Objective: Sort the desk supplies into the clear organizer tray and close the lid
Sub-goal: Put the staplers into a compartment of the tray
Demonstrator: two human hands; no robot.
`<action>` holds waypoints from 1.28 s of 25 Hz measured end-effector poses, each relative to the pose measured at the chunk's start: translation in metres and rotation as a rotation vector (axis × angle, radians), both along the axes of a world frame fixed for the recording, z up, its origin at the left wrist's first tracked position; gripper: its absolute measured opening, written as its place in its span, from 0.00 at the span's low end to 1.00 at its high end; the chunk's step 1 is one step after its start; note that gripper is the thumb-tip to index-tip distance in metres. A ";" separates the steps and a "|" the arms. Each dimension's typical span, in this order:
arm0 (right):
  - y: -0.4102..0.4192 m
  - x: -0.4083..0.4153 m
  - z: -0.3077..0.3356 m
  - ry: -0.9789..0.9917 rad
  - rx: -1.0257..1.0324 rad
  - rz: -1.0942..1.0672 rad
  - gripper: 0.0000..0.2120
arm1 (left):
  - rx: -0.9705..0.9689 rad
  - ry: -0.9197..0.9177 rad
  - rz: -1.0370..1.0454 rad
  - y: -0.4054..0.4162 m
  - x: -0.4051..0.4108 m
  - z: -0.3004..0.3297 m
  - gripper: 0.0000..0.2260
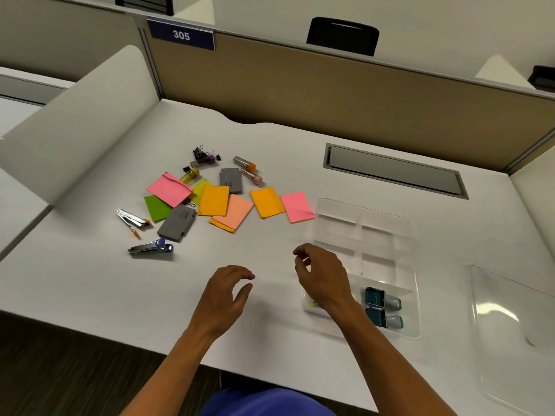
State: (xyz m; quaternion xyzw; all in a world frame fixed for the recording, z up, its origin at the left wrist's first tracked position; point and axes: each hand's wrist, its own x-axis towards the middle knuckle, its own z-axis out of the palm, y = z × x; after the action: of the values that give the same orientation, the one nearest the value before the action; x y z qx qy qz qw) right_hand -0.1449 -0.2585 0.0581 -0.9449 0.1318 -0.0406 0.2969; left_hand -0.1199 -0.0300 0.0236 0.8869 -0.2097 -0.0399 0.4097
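The clear organizer tray (387,223) lies at the right of the white desk, with two teal stamps (383,307) in its near compartment. Its clear lid (510,325) lies flat further right. Loose supplies are spread at centre left: coloured sticky note pads (213,200), two grey boxes (177,222), small capped tubes (248,169), black binder clips (201,153) and two staple removers (150,247). My left hand (223,298) hovers over bare desk, fingers apart, holding nothing. My right hand (321,277) is at the tray's left edge, fingers curled, nothing visible in it.
A tan partition wall (330,94) backs the desk, and a white divider (75,130) slopes up on the left. A grey cable hatch (393,171) sits in the desk behind the tray. The desk's front edge runs just below my wrists.
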 end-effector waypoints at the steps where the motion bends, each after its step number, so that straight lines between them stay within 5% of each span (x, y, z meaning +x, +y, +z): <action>1: 0.007 0.005 0.001 -0.008 0.010 0.024 0.12 | 0.000 -0.004 0.025 0.006 0.003 0.000 0.09; 14: 0.122 0.097 0.003 0.050 0.004 0.408 0.19 | 0.056 0.018 0.407 0.110 0.064 -0.013 0.16; 23: 0.186 0.129 -0.023 0.159 0.018 0.489 0.19 | 0.297 0.089 0.491 0.154 0.115 -0.035 0.24; 32: 0.204 0.137 -0.037 0.311 0.120 0.413 0.18 | 0.270 0.097 0.440 0.164 0.134 -0.048 0.10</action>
State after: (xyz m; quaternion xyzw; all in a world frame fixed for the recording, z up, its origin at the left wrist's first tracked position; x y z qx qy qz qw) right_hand -0.0084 -0.0548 0.0209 -0.9274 -0.0174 0.1745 0.3305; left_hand 0.0145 0.1339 -0.0247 0.9549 0.0153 -0.0200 0.2959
